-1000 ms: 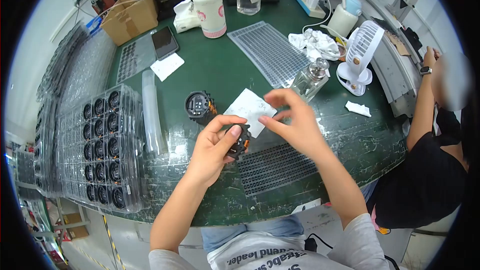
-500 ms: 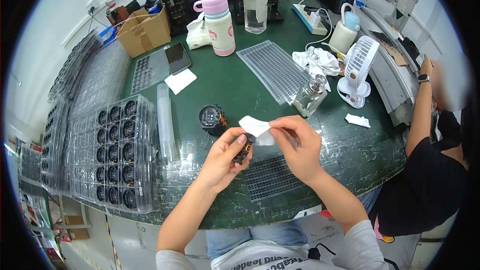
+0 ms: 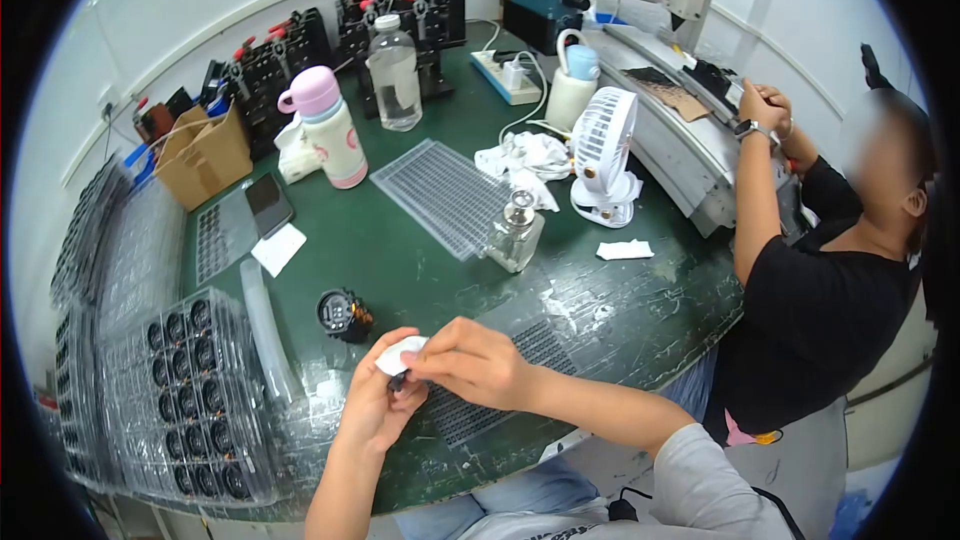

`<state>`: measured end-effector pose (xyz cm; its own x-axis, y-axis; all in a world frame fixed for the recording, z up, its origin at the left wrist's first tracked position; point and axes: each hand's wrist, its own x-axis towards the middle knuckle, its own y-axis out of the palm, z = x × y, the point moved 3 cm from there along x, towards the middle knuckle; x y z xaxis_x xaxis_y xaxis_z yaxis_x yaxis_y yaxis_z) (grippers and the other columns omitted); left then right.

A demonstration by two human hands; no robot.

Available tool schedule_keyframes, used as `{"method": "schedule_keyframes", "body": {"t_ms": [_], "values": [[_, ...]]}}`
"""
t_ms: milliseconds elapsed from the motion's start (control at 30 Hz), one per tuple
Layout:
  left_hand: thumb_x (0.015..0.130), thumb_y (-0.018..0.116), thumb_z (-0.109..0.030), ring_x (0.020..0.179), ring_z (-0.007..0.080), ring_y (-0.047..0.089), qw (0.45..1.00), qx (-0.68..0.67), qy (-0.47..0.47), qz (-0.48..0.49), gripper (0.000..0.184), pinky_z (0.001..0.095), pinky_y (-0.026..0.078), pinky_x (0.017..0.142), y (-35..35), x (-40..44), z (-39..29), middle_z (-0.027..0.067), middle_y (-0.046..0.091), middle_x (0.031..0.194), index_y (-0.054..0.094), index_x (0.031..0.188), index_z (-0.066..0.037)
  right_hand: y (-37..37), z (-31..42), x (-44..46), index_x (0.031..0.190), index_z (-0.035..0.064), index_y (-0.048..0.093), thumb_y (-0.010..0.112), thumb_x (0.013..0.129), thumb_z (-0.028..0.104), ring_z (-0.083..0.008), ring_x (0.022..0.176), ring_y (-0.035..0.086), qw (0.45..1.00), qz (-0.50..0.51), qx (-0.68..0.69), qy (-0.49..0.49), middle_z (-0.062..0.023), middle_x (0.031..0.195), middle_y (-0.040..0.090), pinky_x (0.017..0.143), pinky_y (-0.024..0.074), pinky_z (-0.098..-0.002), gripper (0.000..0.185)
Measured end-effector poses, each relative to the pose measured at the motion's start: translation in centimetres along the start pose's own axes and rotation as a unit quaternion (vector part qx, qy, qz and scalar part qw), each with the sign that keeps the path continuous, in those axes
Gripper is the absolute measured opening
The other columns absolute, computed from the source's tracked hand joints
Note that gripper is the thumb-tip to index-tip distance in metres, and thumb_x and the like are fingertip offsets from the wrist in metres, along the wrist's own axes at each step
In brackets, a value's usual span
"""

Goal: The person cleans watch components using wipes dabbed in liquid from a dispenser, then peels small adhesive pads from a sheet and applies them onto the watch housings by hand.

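A small black part (image 3: 398,381), mostly covered, is held in the fingers of my left hand (image 3: 372,410). My right hand (image 3: 474,364) pinches a white wipe (image 3: 400,354), which lies over the part and touches it. Just beyond my left hand stand round black housings (image 3: 343,314) with orange bits at the side, seemingly stacked. Under my right forearm is a sheet of small black pieces (image 3: 470,414), partly hidden. A glass bottle with a metal top (image 3: 515,235) is farther off, up and right of my hands.
Clear trays of round black parts (image 3: 185,400) are piled at the left beside a translucent tube (image 3: 266,325). Behind are a pink-lidded bottle (image 3: 330,130), a water bottle (image 3: 394,80) and a white fan (image 3: 605,150). A co-worker (image 3: 810,290) sits at the right by a machine.
The view has turned right, showing more of the co-worker. My right hand has brought the wipe down onto the black part, which was more exposed before.
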<state>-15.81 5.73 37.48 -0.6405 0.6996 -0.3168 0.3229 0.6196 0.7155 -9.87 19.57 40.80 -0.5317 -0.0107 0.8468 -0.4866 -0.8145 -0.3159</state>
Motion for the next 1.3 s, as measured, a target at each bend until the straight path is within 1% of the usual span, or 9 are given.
{"method": "schedule_keyframes", "body": {"t_ms": [167, 300, 533, 700, 967, 1000, 1167, 1233, 1300], "values": [[0.096, 0.051, -0.022, 0.049, 0.004, 0.041, 0.991, 0.085, 0.094, -0.033, 0.028, 0.0159, 0.03, 0.041, -0.1, -1.3, -3.8, -0.0002, 0.053, 0.073, 0.05, 0.119, -0.007, -2.2, 1.4, 0.6, 0.098, 0.0051, 0.069, 0.072, 0.069, 0.0, -0.0189, 0.073, 0.061, 0.988, 0.049, -0.053, -0.134, -0.005, 0.086, 0.063, 0.06, 0.0514, -0.0288, 0.03], [0.093, 0.057, -0.017, 0.06, 0.0053, 0.051, 0.924, 0.191, 0.306, -0.126, 0.021, 0.0173, 0.037, 0.049, -2.3, -2.1, -8.3, -0.0009, 0.054, 0.072, 0.056, 0.108, -0.003, -5.6, 1.3, 1.4, 0.104, 0.0059, 0.066, 0.07, 0.074, 0.001, -0.021, 0.078, 0.061, 0.97, -0.121, -0.18, -0.108, -0.0065, 0.093, 0.061, 0.069, 0.0503, -0.0311, 0.03], [0.089, 0.063, -0.013, 0.075, 0.0042, 0.051, 0.811, 0.392, 0.369, -0.229, 0.018, 0.0181, 0.039, 0.067, -5.0, 0.1, -9.3, -0.0015, 0.061, 0.086, 0.065, 0.102, -0.001, -1.0, -6.1, -2.0, 0.101, 0.0059, 0.065, 0.065, 0.081, 0.033, -0.0277, 0.108, 0.051, 0.922, 0.249, -0.281, 0.089, -0.0089, 0.108, 0.057, 0.095, 0.0395, -0.0425, 0.034], [0.088, 0.063, -0.013, 0.075, 0.0068, 0.047, 0.707, 0.529, 0.393, -0.255, 0.018, 0.0212, 0.038, 0.071, -5.0, 1.5, -8.9, -0.0023, 0.058, 0.082, 0.066, 0.1, -0.001, -0.5, -6.3, -2.1, 0.104, 0.0076, 0.063, 0.067, 0.078, 0.033, -0.0272, 0.107, 0.052, 0.927, 0.244, -0.25, 0.138, -0.0097, 0.112, 0.056, 0.094, 0.0405, -0.0392, 0.036], [0.099, 0.043, -0.025, 0.104, 0.0184, 0.054, 0.777, 0.442, 0.398, -0.206, 0.034, 0.03, 0.04, 0.093, -7.8, 3.8, -7.5, 0.008, 0.06, 0.112, 0.058, 0.115, 0.001, -0.2, -7.4, -2.3, 0.127, 0.0035, 0.046, 0.063, 0.083, 0.03, -0.0279, 0.101, 0.052, 0.93, 0.163, -0.268, 0.192, -0.0131, 0.117, 0.051, 0.082, 0.0476, -0.0384, 0.054], [0.099, 0.041, -0.032, 0.087, 0.0085, 0.052, 0.765, 0.463, 0.371, -0.251, 0.038, 0.0209, 0.039, 0.068, -7.7, 3.6, -7.6, 0.0046, 0.06, 0.114, 0.057, 0.121, -0.006, -0.3, -7.6, -2.4, 0.127, 0.0035, 0.046, 0.063, 0.083, 0.03, -0.0279, 0.101, 0.052, 0.929, 0.16, -0.272, 0.194, -0.0131, 0.117, 0.051, 0.082, 0.0476, -0.0384, 0.054], [0.099, 0.039, -0.032, 0.075, 0.0063, 0.051, 0.721, 0.471, 0.429, -0.272, 0.037, 0.0211, 0.036, 0.055, -8.0, 1.1, -9.0, 0.0026, 0.062, 0.104, 0.055, 0.123, -0.008, -0.2, -9.4, -3.2, 0.103, 0.0004, 0.056, 0.06, 0.076, 0.007, -0.0282, 0.095, 0.052, 0.917, 0.184, -0.301, 0.185, -0.0128, 0.103, 0.051, 0.08, 0.0488, -0.0364, 0.028], [0.1, 0.038, -0.031, 0.06, 0.0081, 0.05, 0.815, 0.381, 0.379, -0.219, 0.036, 0.0224, 0.035, 0.045, -10.1, -0.2, -10.8, 0.0028, 0.063, 0.093, 0.056, 0.121, -0.007, -0.5, -9.1, -3.0, 0.097, 0.0002, 0.056, 0.058, 0.074, 0.005, -0.0284, 0.094, 0.052, 0.919, 0.182, -0.3, 0.179, -0.0128, 0.101, 0.051, 0.08, 0.0489, -0.0366, 0.024], [0.098, 0.04, -0.032, 0.047, 0.0112, 0.049, 0.757, 0.442, 0.419, -0.237, 0.038, 0.0242, 0.034, 0.037, -13.4, 0.5, -12.0, 0.0059, 0.063, 0.079, 0.058, 0.116, -0.003, -0.7, -8.8, -2.8, 0.092, 0.0, 0.057, 0.057, 0.072, 0.003, -0.0285, 0.093, 0.052, 0.918, 0.183, -0.299, 0.183, -0.0128, 0.099, 0.05, 0.079, 0.0489, -0.0368, 0.02]]}}
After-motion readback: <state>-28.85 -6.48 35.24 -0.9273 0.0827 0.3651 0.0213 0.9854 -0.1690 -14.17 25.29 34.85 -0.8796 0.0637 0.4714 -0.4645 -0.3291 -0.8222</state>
